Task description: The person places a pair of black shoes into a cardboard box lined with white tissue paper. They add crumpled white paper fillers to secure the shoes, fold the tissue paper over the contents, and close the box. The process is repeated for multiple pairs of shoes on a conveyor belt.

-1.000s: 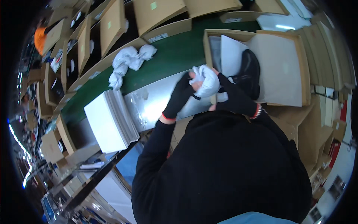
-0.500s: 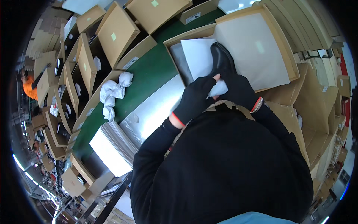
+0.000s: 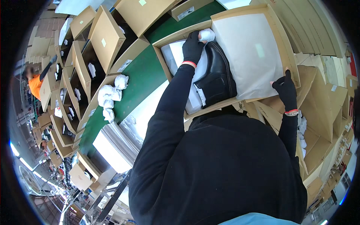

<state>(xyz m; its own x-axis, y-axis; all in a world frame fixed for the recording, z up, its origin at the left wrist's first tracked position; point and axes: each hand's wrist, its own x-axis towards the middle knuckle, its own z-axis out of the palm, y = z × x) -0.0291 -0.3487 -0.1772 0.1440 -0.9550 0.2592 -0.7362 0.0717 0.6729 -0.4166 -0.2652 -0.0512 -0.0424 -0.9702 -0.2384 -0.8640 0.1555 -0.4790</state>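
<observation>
An open shoebox (image 3: 224,102) holds a black leather boot (image 3: 217,77) lying on white sheet paper. My left hand (image 3: 192,48), in a black fingerless glove, reaches into the far left corner of the box. Its fingers and thumb close on a wad of white paper (image 3: 207,35) just beyond the boot. My right hand (image 3: 285,92), also gloved, is at the near right corner of the paper-lined lid (image 3: 251,56). Its index finger and thumb are spread apart along the lid's edge, with nothing seen between them; the other fingers are partly hidden.
Several crumpled white paper wads (image 3: 110,95) lie on the green belt (image 3: 138,77). A stack of white sheets (image 3: 116,146) sits near my left arm. Open shoeboxes (image 3: 107,41) line the left side. Large cartons (image 3: 318,112) stand at right. A person in orange (image 3: 36,85) works far left.
My hands have moved apart, the left to the box's far end, the right to the lid. The boot now lies turned inside the box, out of my hands.
</observation>
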